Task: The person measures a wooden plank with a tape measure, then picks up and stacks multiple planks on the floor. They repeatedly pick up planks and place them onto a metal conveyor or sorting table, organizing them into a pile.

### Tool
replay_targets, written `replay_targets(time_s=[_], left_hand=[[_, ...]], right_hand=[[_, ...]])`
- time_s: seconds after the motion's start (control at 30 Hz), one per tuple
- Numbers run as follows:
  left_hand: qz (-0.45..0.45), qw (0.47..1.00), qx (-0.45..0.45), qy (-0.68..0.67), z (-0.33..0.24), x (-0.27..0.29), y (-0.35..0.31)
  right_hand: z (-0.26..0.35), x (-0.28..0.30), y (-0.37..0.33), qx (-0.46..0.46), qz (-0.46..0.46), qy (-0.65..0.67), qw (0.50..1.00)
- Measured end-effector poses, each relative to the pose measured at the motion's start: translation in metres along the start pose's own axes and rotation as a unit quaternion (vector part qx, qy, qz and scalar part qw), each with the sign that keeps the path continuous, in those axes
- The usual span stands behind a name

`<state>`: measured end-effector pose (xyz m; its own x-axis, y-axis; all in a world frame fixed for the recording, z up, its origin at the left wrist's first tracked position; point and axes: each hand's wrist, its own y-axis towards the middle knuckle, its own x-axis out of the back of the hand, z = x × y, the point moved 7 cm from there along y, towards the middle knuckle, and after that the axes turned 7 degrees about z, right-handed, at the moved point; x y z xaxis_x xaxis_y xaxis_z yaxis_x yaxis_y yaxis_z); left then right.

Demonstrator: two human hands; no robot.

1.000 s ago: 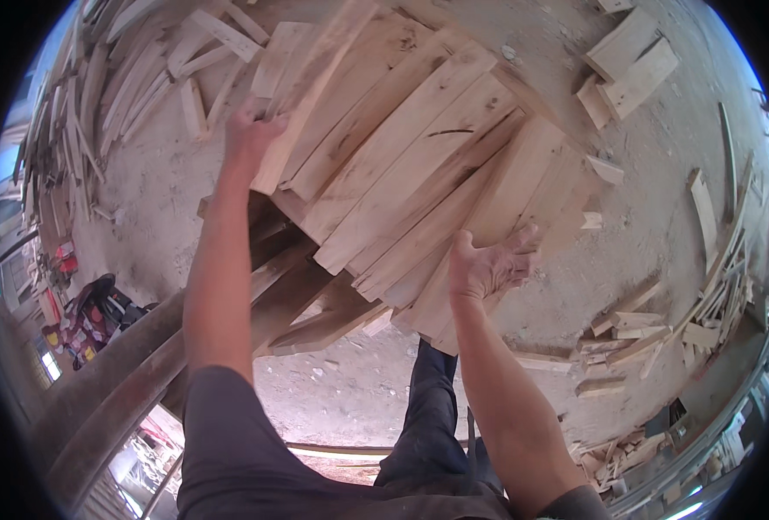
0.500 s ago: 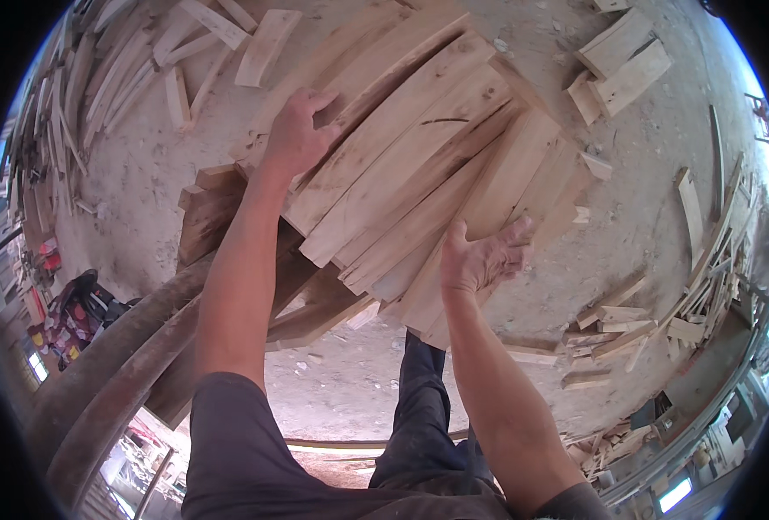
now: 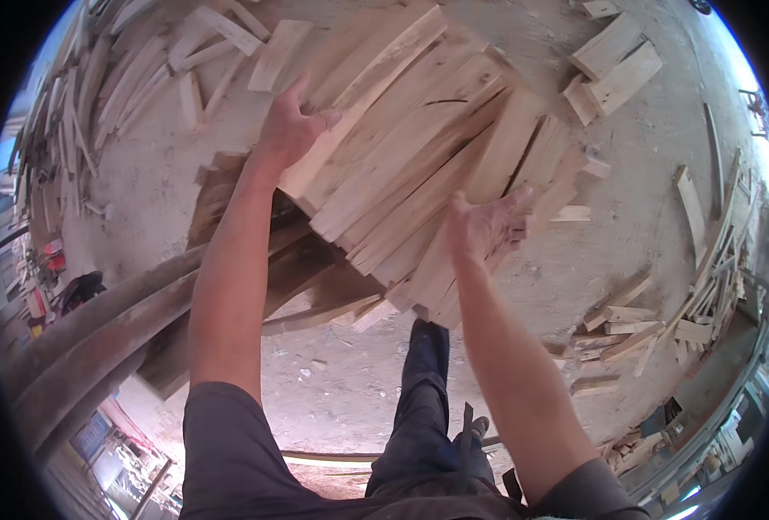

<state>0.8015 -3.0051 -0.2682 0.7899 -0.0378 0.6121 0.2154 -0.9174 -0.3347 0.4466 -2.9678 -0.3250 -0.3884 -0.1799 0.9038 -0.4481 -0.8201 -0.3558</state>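
Note:
Pale sawn boards [image 3: 402, 165] lie side by side in a thick, fanned stack in front of me. At its left side my left hand [image 3: 291, 132] is on the outer board [image 3: 363, 95], its thumb over the upper face and its fingers along the outer edge, partly hidden; it looks closed on that board. Over the near right part of the stack, my right hand [image 3: 486, 227] has its thumb and fingers apart, by the right-hand boards [image 3: 536, 160]. Whether its fingertips press on the wood I cannot tell.
Long curved dark beams [image 3: 133, 303] run under the stack's near left side. Loose offcuts [image 3: 614, 74] lie at the far right, more offcuts [image 3: 622, 321] at the near right. Strips [image 3: 129, 82] are heaped at the far left. My foot [image 3: 428, 334] is below the stack.
The dark gap beside the left outer board has narrowed, and my left hand has shifted slightly nearer its near end. My right hand has moved slightly farther away. The view has shifted a little.

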Motion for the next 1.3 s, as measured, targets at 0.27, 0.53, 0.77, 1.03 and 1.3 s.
replay_targets(time_s=[0.27, 0.53, 0.77, 1.03, 1.3], left_hand=[[-0.042, 0.777, 0.178, -0.602, -0.005, -0.059, -0.203], [0.054, 0.646, -0.007, -0.761, -0.082, -0.137, -0.332], [0.204, 0.698, -0.013, -0.686, -0.167, -0.236, -0.444], [0.464, 0.638, 0.042, -0.614, -0.302, -0.391, -0.613], [0.638, 0.457, 0.141, -0.604, -0.470, -0.603, -0.785]], right_hand=[[-0.019, 0.043, 0.022, 0.010, 0.098, 0.106, 0.989], [-0.205, 0.105, -0.026, 0.055, 0.362, 0.653, 0.663], [-0.519, 0.202, -0.123, -0.041, 0.267, 0.758, 0.594], [-0.896, 0.241, -0.279, -0.090, -0.115, 0.885, 0.442], [-1.149, 0.241, -0.473, -0.091, -0.303, 0.902, 0.293]])
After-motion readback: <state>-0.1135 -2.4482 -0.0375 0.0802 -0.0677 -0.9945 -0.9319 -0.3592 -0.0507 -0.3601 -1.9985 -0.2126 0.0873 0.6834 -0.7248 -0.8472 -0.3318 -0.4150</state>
